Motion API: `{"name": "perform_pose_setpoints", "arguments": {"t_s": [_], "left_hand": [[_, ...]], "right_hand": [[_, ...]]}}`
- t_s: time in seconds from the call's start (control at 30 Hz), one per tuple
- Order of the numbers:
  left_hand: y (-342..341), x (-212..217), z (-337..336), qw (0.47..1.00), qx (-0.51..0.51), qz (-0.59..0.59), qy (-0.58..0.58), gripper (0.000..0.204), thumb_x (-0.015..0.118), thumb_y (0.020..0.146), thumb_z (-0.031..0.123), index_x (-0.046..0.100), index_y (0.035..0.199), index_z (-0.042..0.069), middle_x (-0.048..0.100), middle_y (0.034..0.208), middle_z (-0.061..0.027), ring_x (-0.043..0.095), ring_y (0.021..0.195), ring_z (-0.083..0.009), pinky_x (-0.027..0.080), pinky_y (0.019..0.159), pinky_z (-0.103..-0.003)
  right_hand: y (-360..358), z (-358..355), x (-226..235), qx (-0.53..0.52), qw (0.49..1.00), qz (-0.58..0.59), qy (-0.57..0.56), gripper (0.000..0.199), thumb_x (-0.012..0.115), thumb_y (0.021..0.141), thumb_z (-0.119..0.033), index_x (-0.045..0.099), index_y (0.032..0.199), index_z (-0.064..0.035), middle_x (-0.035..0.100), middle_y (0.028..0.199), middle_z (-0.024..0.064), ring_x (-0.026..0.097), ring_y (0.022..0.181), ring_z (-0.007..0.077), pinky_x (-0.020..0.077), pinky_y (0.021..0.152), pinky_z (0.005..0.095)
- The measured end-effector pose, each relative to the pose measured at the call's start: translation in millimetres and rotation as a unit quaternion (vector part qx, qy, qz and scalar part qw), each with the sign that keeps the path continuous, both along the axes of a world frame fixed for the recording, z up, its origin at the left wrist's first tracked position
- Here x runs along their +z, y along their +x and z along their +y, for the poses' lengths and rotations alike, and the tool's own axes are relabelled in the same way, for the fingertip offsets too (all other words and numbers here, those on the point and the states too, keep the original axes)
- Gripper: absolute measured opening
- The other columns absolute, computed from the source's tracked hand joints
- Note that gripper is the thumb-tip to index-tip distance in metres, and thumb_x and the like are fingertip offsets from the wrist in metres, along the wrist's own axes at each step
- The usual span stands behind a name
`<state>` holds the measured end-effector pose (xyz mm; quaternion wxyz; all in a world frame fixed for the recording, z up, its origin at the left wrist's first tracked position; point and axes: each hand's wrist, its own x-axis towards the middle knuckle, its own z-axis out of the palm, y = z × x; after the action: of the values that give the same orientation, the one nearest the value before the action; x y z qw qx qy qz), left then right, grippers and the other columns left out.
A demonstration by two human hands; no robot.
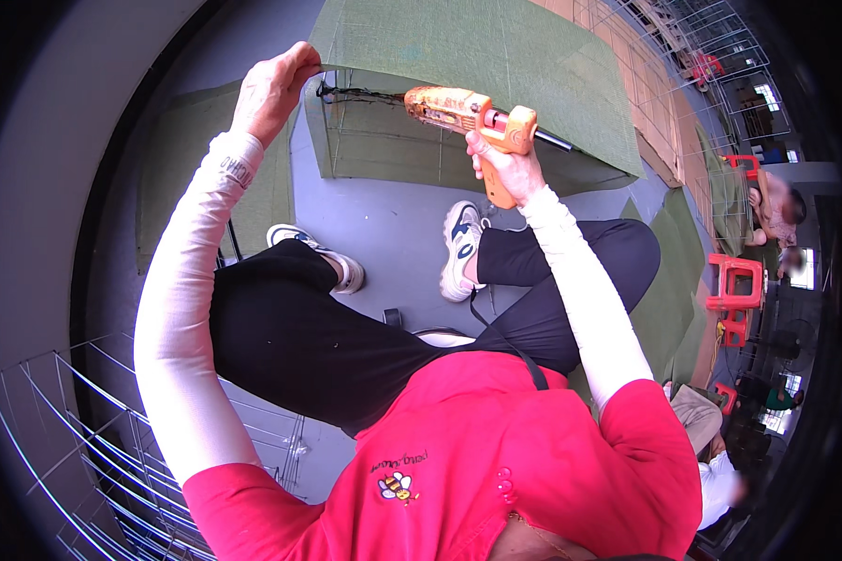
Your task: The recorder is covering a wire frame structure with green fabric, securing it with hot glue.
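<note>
Green felt (496, 65) is getting glued over the wire frame (384, 140): our left hand (273, 89) pinches its edge down, our right hand (505, 168) grips the orange glue gun (468, 112) (nozzle just beside that pinch), so next probably needs steady pressing.

A smooth grey concrete floor (393, 224) carries everything. Directly on it stands a boxy wire frame wrapped in green felt-like fabric (496, 56), with a flat sheet of the same green fabric (173, 159) to its left and red plastic stools (734, 280) far right.
</note>
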<state>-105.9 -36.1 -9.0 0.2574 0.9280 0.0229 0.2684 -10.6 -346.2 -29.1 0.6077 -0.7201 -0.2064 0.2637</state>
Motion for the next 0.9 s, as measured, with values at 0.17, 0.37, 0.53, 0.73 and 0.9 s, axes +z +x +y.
{"name": "perform_pose_setpoints", "arguments": {"t_s": [0.17,0.37,0.53,0.73,0.9], "left_hand": [[2.3,-1.0,-1.2,1.0,0.002,0.005,0.002,0.009,0.056,0.085,0.011,0.053,0.09,0.004,0.061,0.077,-0.0138,0.06,0.068,-0.0273,0.047,0.063,-0.031],[1.2,-0.8,-0.8,1.0,-0.001,-0.005,0.004,0.009,0.056,0.085,0.011,0.053,0.089,0.004,0.061,0.077,-0.014,0.06,0.068,-0.0276,0.047,0.063,-0.031],[2.8,1.0,-2.4,1.0,-0.003,-0.009,0.002,0.009,0.056,0.086,0.011,0.053,0.09,0.004,0.06,0.077,-0.0143,0.06,0.068,-0.0286,0.047,0.062,-0.032],[0.7,-0.8,1.2,1.0,-0.004,-0.003,0.001,0.009,0.056,0.085,0.011,0.053,0.09,0.003,0.061,0.078,-0.0144,0.061,0.069,-0.0288,0.047,0.063,-0.032],[1.6,-1.9,0.9,1.0,-0.006,-0.013,0.004,0.009,0.056,0.085,0.011,0.053,0.09,0.003,0.061,0.079,-0.0144,0.061,0.069,-0.0288,0.047,0.063,-0.031]], "right_hand": [[-1.6,3.1,0.2,0.014,0.995,0.053,0.079,0.035,0.063,0.084,-0.022,0.048,0.107,-0.0011,0.056,0.079,0.0083,0.058,0.064,0.0151,0.0502,0.058,0.0284],[-0.6,2.6,-5.8,0.023,0.994,0.068,0.086,0.035,0.061,0.085,-0.019,0.046,0.111,-0.0006,0.056,0.081,0.0102,0.06,0.069,0.0191,0.0519,0.063,0.0318],[-4.2,4.5,-4.0,0.019,0.993,0.067,0.096,0.035,0.06,0.085,-0.018,0.045,0.112,-0.0006,0.056,0.081,0.0104,0.06,0.069,0.0194,0.0526,0.063,0.0329],[-5.7,8.1,-10.1,0.013,0.996,0.053,0.076,0.035,0.061,0.085,-0.018,0.046,0.111,-0.001,0.055,0.08,0.0099,0.06,0.067,0.0189,0.053,0.061,0.0325],[-3.2,7.9,-12.1,-0.002,0.996,0.055,0.071,0.031,0.062,0.084,-0.02,0.048,0.106,-0.002,0.056,0.078,0.0083,0.059,0.064,0.0174,0.0526,0.058,0.0311]]}}
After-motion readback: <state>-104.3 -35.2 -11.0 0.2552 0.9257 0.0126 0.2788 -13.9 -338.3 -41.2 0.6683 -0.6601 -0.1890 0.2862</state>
